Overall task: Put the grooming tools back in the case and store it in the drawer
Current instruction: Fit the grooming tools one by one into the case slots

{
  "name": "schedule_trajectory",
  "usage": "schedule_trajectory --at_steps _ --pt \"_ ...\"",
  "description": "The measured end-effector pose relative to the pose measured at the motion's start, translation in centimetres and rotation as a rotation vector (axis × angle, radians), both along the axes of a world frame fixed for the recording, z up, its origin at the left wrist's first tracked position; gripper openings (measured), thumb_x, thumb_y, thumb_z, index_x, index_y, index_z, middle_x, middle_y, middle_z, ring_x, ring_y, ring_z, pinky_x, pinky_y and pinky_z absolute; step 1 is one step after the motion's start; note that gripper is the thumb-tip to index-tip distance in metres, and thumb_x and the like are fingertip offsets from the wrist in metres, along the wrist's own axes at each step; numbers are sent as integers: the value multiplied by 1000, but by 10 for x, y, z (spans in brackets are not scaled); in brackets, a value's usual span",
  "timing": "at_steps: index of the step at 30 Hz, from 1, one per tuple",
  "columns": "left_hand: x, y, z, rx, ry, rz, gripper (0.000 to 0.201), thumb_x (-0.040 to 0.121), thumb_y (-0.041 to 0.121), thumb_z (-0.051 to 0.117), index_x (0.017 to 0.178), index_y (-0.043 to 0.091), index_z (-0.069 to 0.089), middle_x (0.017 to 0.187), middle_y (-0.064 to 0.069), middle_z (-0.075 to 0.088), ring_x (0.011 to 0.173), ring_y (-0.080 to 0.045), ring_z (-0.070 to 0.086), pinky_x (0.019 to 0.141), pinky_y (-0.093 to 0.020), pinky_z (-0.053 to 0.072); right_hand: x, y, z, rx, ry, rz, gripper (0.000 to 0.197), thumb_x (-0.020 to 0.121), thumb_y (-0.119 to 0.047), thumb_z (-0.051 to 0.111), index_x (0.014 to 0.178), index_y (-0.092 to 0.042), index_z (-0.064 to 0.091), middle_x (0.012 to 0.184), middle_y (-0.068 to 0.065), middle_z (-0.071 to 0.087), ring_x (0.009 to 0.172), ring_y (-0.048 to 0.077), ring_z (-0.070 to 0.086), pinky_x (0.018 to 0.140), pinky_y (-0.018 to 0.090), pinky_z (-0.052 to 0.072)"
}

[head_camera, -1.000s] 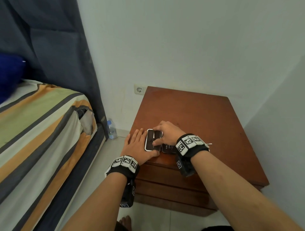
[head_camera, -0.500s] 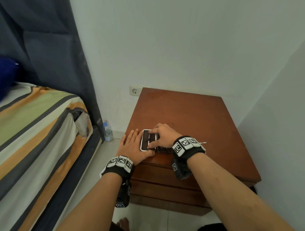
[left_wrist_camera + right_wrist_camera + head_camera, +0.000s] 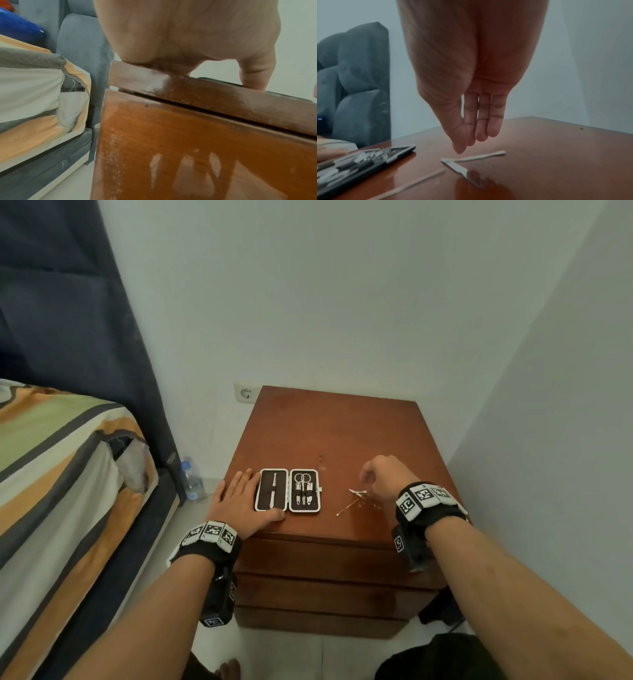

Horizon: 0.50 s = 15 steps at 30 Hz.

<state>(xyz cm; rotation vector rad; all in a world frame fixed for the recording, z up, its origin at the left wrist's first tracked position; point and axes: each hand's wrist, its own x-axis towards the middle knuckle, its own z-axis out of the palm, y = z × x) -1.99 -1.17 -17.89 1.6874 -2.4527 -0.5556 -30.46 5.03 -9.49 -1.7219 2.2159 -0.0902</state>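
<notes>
Right grip [image 3: 371, 479] hangs over the loose tools on the worktop [image 3: 342, 426], fingers [image 3: 481, 121] straight and pressed together, pointing down, holding nothing; fingertips sit just above a small flat metal tool [image 3: 462, 170], a pale stick [image 3: 481, 156] crossing its far end, and a thin pick [image 3: 347, 507] lying nearer the case; no contact is shown. Left grip [image 3: 239, 501] lies flat and spread on the worktop, against the left edge of the case [image 3: 287, 490], thumb along its near corner; it steadies, it does not clasp.

Change noted: half a second ago both hands were on the case, the right one covering its right half; now the case lies fully opened and unobstructed, and the right hand has crossed to the loose tools well to its right. Left half carries one slim tool [image 3: 273, 489]; right half carries scissors [image 3: 301, 484] and others in their loops.

Judgement: opening is done and collection of the strays begins; three loose items appear outstanding, then closing, then the drawer [image 3: 325, 559] below the grips, which is shut. Flat, thin pieces on a glossy top may resist pickup; a nail edge or a slide to the rim could serve.
</notes>
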Motion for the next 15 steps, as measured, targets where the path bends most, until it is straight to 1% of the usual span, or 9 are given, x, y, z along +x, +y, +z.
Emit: schedule_trajectory --at_steps 2,4,7,10,13,15 --pt "1 0 -1 3 -5 -3 120 52 87 29 154 29 9 163 6 2 149 -10 -4 120 -40 -5 -3 6 -6 14 32 9 31 86 -3 68 107 -25 71 115 1 68 105 21 65 93 33 53" --pt "1 -1 -2 0 -4 -4 120 51 88 29 154 29 9 163 7 1 149 -9 -4 120 -39 -6 -5 9 -10 -2 47 2 32 87 -3 66 107 -27 71 116 2 68 104 23 66 94 37 54" --pt "1 -1 -3 -2 11 1 121 50 88 30 154 29 11 163 7 3 149 -9 -3 120 -38 -6 -6 10 -14 -33 69 13 33 87 -1 62 108 -24 72 112 3 69 101 24 67 92 38 55" --pt "1 -1 -5 -7 18 3 120 51 88 30 154 29 11 163 7 3 149 -9 -3 120 -38 -7 -4 6 -16 -46 98 36 31 86 0 61 103 -22 73 111 6 68 98 27 67 89 41 56" --pt "1 -2 -5 -4 24 1 119 52 87 31 154 29 11 163 7 3 149 -9 -3 120 -39 -7 -1 2 -17 -38 137 69 26 87 -1 61 99 -20 74 107 7 68 95 29 67 86 39 56" --pt "1 -2 -5 -5 18 -1 119 52 87 30 154 29 10 163 7 3 149 -9 -3 120 -39 -7 0 -1 -16 -18 164 99 20 87 -4 63 94 -19 74 103 7 68 91 29 67 82 36 55"
